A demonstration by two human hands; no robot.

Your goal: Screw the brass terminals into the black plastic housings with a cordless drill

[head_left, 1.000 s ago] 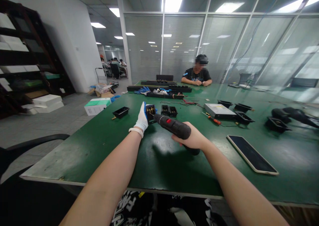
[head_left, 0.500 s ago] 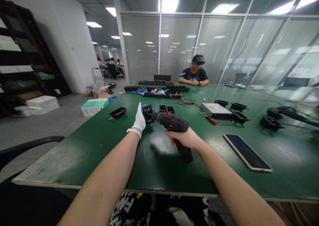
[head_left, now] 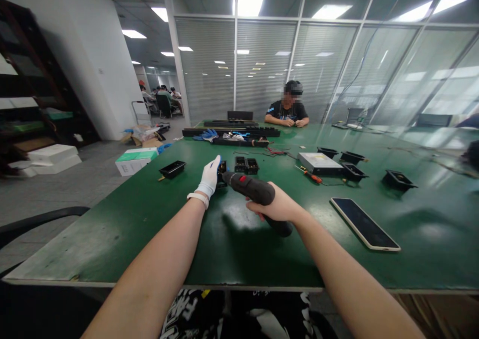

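My left hand (head_left: 209, 176), in a white glove with blue on the palm side, grips a small black box-shaped housing (head_left: 223, 167) and holds it on edge over the green table. Its inner parts are mostly hidden from this angle. Bare, my right hand (head_left: 279, 204) is wrapped round the handle of a black cordless drill (head_left: 252, 187) with red marks. The drill points left, its tip at the housing; whether they touch I cannot tell. Just beyond the drill, two similar black housings (head_left: 246, 165) stand side by side on the table.
On the green table (head_left: 149, 229), a black tray-like frame (head_left: 172, 169) lies left, and several more surround a silver box (head_left: 320, 163) at right. An orange screwdriver (head_left: 313, 177) and a phone (head_left: 364, 223) lie nearer. Black bars (head_left: 232, 132) lie at the back, where a person (head_left: 287, 112) sits.
The housing in my left hand has turned more edge-on, hiding its inside. The drill has tilted, its rear end dipping slightly. A dark object at the right has moved out toward the frame's edge.
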